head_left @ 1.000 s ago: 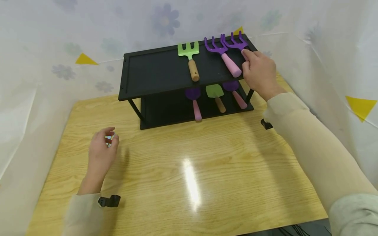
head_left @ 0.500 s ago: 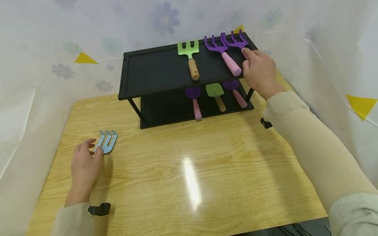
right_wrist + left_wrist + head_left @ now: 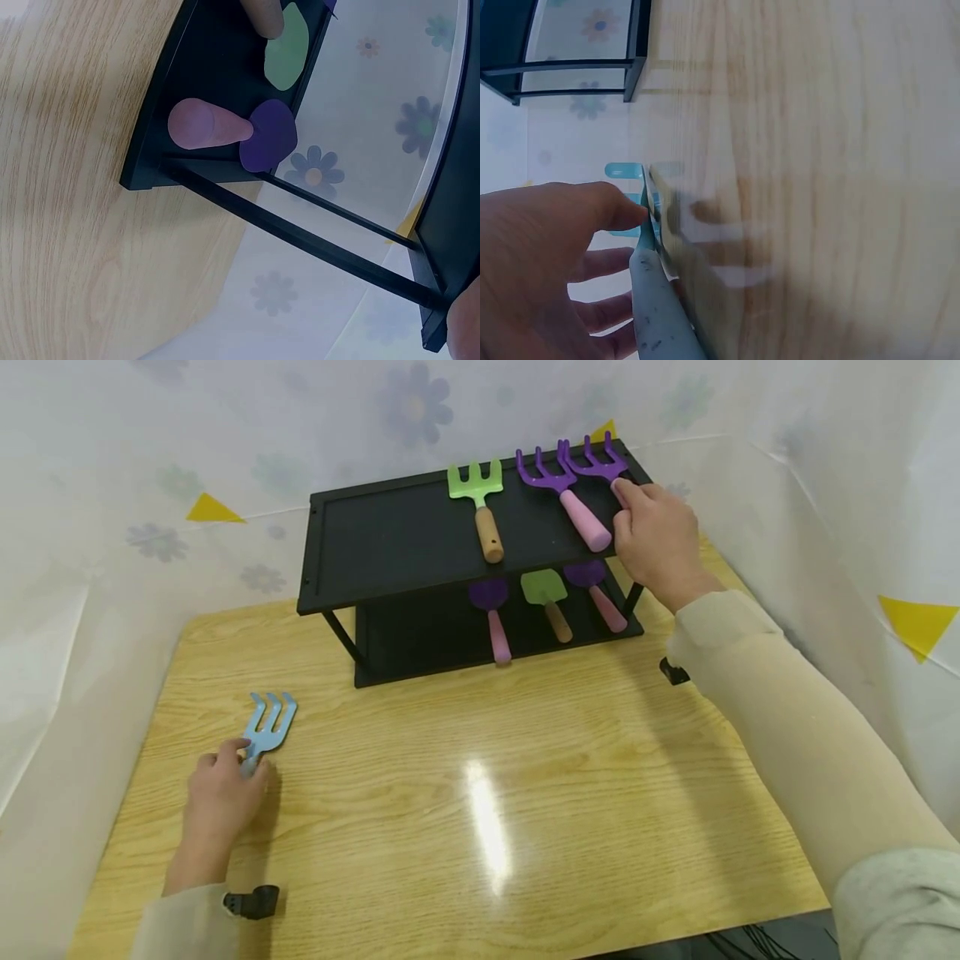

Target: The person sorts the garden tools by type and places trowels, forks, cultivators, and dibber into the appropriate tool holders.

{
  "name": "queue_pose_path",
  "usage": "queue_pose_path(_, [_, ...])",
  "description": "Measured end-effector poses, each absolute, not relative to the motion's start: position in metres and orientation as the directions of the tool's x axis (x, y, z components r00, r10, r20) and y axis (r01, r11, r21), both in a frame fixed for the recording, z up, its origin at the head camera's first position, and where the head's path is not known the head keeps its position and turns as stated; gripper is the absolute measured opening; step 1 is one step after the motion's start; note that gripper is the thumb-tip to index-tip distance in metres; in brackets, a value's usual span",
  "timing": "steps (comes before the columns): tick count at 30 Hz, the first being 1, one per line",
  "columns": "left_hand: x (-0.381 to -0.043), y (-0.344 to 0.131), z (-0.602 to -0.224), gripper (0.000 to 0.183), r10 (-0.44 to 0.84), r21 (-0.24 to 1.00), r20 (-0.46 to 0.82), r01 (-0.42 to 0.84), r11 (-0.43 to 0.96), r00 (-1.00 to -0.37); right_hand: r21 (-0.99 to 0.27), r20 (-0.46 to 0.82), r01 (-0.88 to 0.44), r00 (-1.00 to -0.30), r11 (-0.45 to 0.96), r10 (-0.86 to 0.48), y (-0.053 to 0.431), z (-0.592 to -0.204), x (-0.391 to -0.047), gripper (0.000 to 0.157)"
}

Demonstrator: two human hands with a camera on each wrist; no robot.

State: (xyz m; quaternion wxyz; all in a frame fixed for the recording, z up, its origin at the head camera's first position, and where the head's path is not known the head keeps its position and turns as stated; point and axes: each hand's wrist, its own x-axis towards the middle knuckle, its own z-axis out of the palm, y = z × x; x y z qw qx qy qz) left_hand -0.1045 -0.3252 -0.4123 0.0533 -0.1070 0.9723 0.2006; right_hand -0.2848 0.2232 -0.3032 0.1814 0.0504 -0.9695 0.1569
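My left hand (image 3: 221, 789) pinches a light blue hand rake (image 3: 268, 727) at the left of the table. Its three bent tines point away from me. In the left wrist view the thumb presses the rake's neck, with the other fingers beyond the pale blue handle (image 3: 660, 307). At the upper shelf's right end my right hand (image 3: 656, 539) holds a purple hand rake (image 3: 600, 467) by its handle, mostly hidden under the fingers. Beside it lie a second purple rake with a pink handle (image 3: 585, 521) and a green fork (image 3: 476, 487) with a wooden handle.
A black two-tier rack (image 3: 390, 539) stands at the back of the wooden table (image 3: 390, 827). On its lower tier lie a green trowel (image 3: 545, 587) between two purple trowels with pink handles (image 3: 499, 639). White flowered sheeting (image 3: 337, 410) surrounds the table.
The left hand has drawn back to the left and toward me, uncovering the blue rake's tines, and its fingers have come onto the neck. My right hand stays put.
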Motion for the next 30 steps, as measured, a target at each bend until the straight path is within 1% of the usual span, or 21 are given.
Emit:
queue_pose_path(5, [-0.103,-0.325,-0.414,0.051,-0.145,0.341,-0.144,-0.187,0.921,-0.979,-0.279,0.365,-0.153,-0.930,0.948,-0.042,0.223,-0.303,-0.285,0.049])
queue_pose_path(15, [-0.104,-0.321,-0.417,0.049,-0.080,0.385,-0.096,-0.111,0.916,-0.992,-0.283,0.377,-0.163,-0.925,0.945,-0.047,0.223,-0.303,-0.285,0.049])
queue_pose_path(30, [-0.111,-0.308,-0.409,0.040,-0.164,0.446,0.038,-0.130,0.885,-0.986,-0.285,0.344,-0.142,-0.938,0.948,-0.037,0.223,-0.300,-0.285,0.050])
